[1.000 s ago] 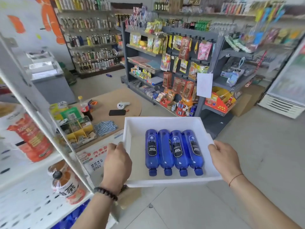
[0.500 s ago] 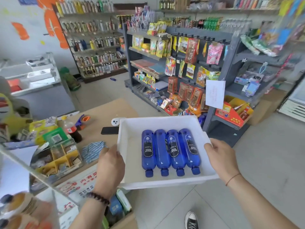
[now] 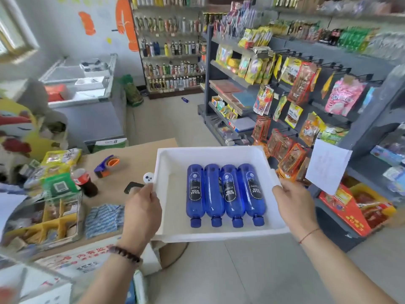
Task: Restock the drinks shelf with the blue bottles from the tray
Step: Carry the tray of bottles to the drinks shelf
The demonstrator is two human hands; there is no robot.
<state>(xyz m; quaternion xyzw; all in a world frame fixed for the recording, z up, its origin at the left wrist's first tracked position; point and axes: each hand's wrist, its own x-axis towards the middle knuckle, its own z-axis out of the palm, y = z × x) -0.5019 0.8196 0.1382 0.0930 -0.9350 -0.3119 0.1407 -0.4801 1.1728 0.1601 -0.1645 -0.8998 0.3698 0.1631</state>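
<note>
On the bench (image 3: 140, 154) to my left, a cola bottle (image 3: 84, 182) stands just beside a green code sign (image 3: 59, 187). A tape dispenser (image 3: 107, 165) and a black phone (image 3: 132, 187) lie nearby. A yellow divided box (image 3: 52, 218) sits next to a blue-patterned packet (image 3: 103, 218). To my right, a grey rack (image 3: 372, 119) carries hanging snack packets and a white paper sheet (image 3: 326, 165). A freezer (image 3: 92, 119) stands beyond the bench.

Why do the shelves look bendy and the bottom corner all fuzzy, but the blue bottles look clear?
Head view: the wide lens curves the shelves near the edges; the bottom-left corner is blurred; the blue bottles in the tray, gripped by left hand and right hand, sit mid-frame, sharp.
</note>
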